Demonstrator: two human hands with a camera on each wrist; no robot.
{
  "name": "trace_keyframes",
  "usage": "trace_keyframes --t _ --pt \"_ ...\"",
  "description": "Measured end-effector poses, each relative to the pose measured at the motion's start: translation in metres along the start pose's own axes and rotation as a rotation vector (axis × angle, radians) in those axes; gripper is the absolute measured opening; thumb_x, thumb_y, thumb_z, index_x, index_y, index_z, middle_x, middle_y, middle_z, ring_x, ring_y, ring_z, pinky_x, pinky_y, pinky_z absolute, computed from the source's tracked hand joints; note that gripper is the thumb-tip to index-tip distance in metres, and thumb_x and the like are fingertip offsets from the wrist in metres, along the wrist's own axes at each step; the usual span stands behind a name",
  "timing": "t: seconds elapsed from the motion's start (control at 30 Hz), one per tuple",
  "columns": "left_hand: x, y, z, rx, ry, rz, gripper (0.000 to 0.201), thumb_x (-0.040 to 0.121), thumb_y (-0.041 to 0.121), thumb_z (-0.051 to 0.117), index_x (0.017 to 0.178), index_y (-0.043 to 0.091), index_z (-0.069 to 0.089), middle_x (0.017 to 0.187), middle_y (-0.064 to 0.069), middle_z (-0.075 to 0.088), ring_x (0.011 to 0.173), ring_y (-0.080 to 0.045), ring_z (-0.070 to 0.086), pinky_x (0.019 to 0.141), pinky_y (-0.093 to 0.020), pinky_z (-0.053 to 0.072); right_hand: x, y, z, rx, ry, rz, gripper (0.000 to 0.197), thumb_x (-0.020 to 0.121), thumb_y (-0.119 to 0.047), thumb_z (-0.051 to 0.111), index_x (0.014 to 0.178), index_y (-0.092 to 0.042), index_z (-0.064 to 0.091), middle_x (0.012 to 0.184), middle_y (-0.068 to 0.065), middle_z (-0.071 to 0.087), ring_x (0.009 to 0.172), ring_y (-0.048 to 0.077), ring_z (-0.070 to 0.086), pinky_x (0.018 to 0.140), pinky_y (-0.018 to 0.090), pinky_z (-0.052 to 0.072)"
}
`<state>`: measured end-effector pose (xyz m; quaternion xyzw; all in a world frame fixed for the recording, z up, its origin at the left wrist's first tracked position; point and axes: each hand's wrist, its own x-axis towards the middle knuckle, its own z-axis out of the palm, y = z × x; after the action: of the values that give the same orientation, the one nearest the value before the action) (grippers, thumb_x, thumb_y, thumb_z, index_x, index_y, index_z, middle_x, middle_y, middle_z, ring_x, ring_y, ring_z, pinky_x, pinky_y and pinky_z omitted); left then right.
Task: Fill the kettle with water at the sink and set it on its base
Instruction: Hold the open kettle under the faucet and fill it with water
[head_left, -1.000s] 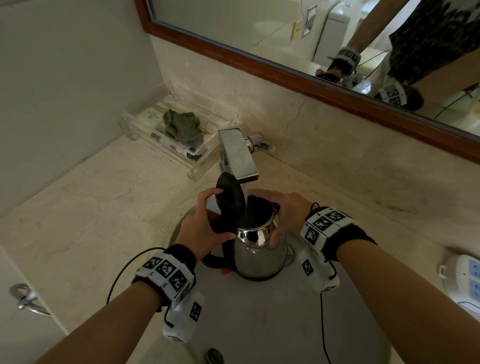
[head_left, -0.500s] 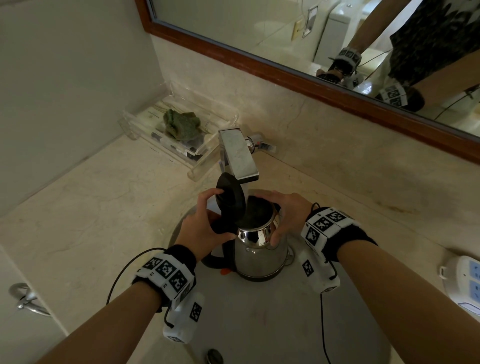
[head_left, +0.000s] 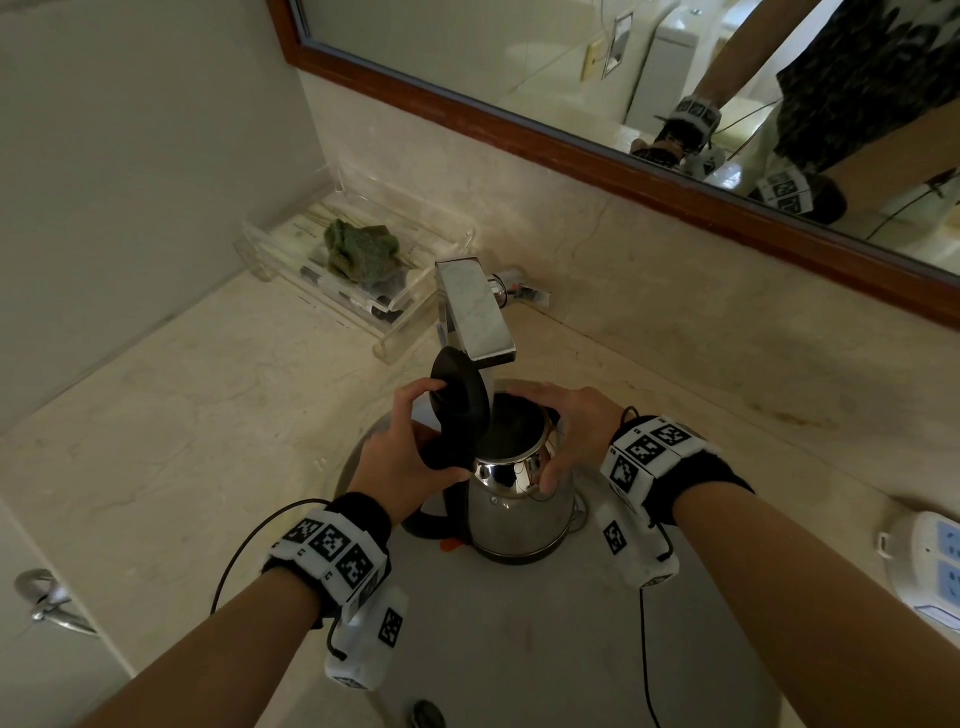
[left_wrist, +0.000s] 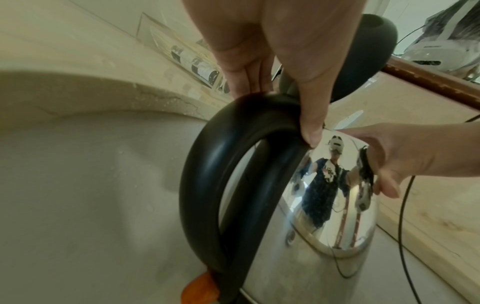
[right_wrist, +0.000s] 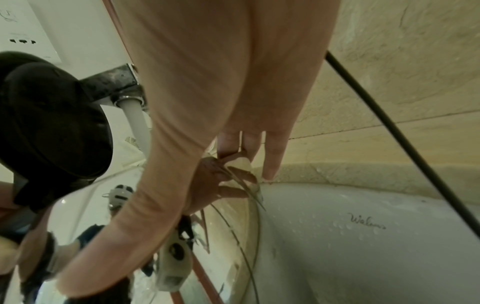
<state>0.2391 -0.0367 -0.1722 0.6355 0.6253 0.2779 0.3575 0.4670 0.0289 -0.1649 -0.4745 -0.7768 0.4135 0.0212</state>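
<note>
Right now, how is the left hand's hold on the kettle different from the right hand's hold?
The left hand grips the black handle, thumb curled over its top; the right hand lies against the shiny steel body near the rim. The left hand's fingers also touch the raised black lid; the right hand touches no black part. Both hands are on the same kettle, which stands in the sink under the faucet.
</note>
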Motion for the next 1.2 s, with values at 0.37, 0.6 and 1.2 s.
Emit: trace_keyframes --t 0.37,0.6,1.2 --pt "-0.0009 0.0013 0.0013 0.008 -0.001 -0.003 0.093 0.062 0.014 0.082 0.109 0.057 0.014 0.086 -0.003 0.068 0.078 -0.013 0.064 0.070 -0.023 0.049 0.0005 0.0028 0.0028 0.021 0.021 -0.027 0.108 0.043 -0.028 0.092 0.123 -0.058 0.026 0.143 -0.013 0.040 0.133 0.011 0.037 0.111 0.032 0.031" --pt "-0.0015 0.0017 0.0007 -0.012 -0.005 -0.014 0.092 0.061 0.014 0.082 0.111 0.056 0.016 0.086 -0.002 0.068 0.076 -0.010 0.064 0.067 -0.020 0.048 -0.0001 0.0013 0.0014 0.006 0.023 -0.024 0.112 0.045 -0.025 0.092 0.139 -0.038 0.032 0.144 -0.009 0.041 0.131 0.010 0.037 0.105 0.022 0.028" --pt "-0.0019 0.0045 0.0008 -0.004 -0.007 -0.024 0.090 0.063 0.012 0.081 0.113 0.050 0.016 0.085 -0.006 0.069 0.079 -0.017 0.065 0.071 -0.026 0.049 0.0030 0.0053 0.0016 0.000 0.005 -0.015 0.115 0.043 -0.026 0.092 0.139 -0.040 0.030 0.145 -0.008 0.039 0.134 0.013 0.036 0.108 0.025 0.029"
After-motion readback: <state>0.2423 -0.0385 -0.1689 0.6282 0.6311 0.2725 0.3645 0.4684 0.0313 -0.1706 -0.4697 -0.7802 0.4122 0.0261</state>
